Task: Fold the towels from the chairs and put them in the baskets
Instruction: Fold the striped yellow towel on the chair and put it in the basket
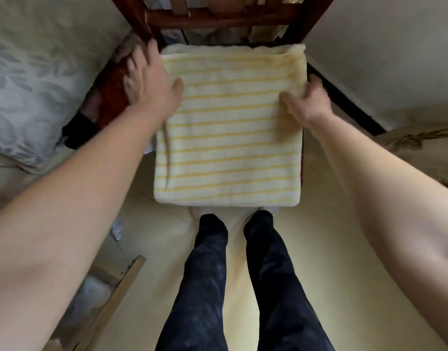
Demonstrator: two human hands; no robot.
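A white towel with yellow stripes (pixel 228 138) lies folded into a thick square on the seat of a dark red wooden chair (pixel 218 19). My left hand (pixel 152 82) rests spread at the towel's left edge, thumb on the cloth, fingers hanging past the side. My right hand (pixel 306 100) pinches the towel's right edge about halfway along, fingers curled under the fold. No basket is in view.
A bed with a leaf-patterned cover (pixel 28 84) stands at the left. Dark and red clothes (pixel 99 110) are heaped beside the chair. A pale wall (pixel 382 59) rises at the right. My legs in dark trousers (pixel 243 287) stand on a yellowish floor. A wooden board (pixel 116 295) leans at lower left.
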